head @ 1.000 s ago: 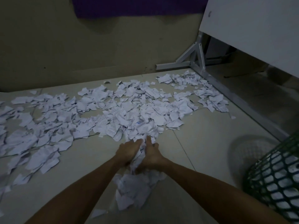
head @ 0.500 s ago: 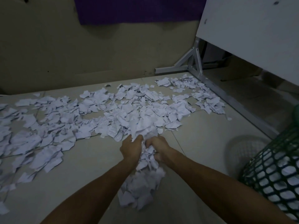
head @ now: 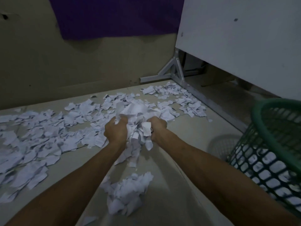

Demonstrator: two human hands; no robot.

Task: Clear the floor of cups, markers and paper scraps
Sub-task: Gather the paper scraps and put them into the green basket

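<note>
I look down at a pale tiled floor [head: 187,144], smooth and matte in dim light, with thin grout lines running across it. It meets a dull beige wall [head: 48,62], and a purple cloth [head: 117,17] hangs on the upper part of that wall. At the right a flat white board [head: 241,46] leans over the scene on a grey metal frame [head: 174,70], whose angled braces and long rail rest on the floor.

Torn paper scraps [head: 48,128], white, ragged-edged and crumpled, lie in a wide band from the left edge across to the frame's rail. A smaller loose heap [head: 127,196] sits near me between my forearms.

My left hand [head: 115,131] and right hand [head: 157,128] are side by side above the floor, the fingers of each grip curled into one shared bundle of scraps [head: 136,115]. The bundle puffs up above my knuckles, and pieces hang down between my wrists.

A green plastic basket [head: 276,144] with an open lattice wall and a thick round rim stands tilted at the right, just beside my right forearm. White scraps show through its mesh.
</note>
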